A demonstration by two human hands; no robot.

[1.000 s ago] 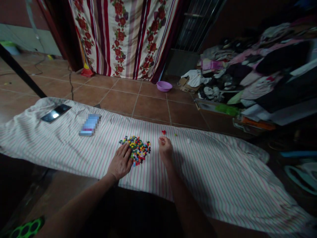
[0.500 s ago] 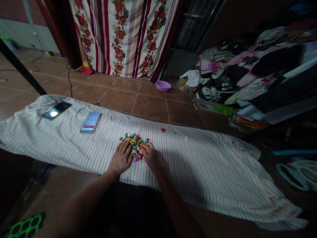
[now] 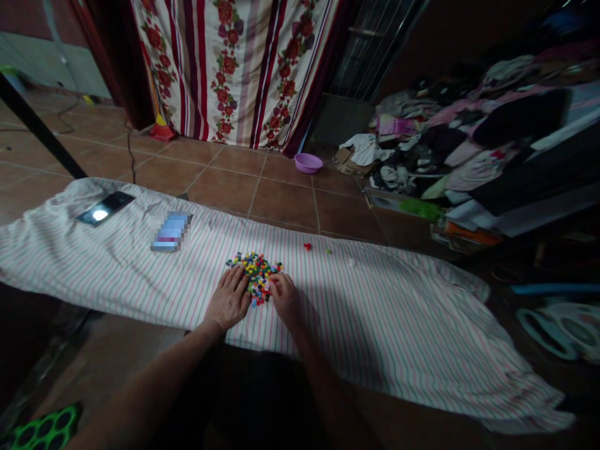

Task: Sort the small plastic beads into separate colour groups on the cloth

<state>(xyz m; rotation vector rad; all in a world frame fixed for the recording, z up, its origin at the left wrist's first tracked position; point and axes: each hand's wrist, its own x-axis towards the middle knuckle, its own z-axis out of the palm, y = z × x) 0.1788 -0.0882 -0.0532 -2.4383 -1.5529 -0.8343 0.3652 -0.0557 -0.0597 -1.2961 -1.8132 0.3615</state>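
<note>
A pile of small multicoloured pieces (image 3: pixel 257 269) lies on the striped cloth, too small to make out their exact kind. My left hand (image 3: pixel 228 301) rests flat at the pile's left edge, fingers stretched out and touching the pieces. At the right edge, my right hand (image 3: pixel 285 297) has thumb and fingertips drawn together in a pinch. Whatever sits between those fingertips is too small to name. Farther right on the cloth are a little red cluster (image 3: pixel 307 247), a tiny green piece (image 3: pixel 329 251) and a whitish bit (image 3: pixel 352 262).
The striped cloth (image 3: pixel 398 325) covers a long, low surface. Toward its left end lie a dark phone (image 3: pixel 115 203) with a bright reflection and a second device with a blurred screen (image 3: pixel 171 231). Beyond are a purple basin (image 3: pixel 308 164), a floral curtain (image 3: pixel 229 69) and heaped clothes (image 3: pixel 450 125).
My right hand has shifted slightly down, away from the pile's upper right edge, with its fingers still pinched. The left hand stays in place.
</note>
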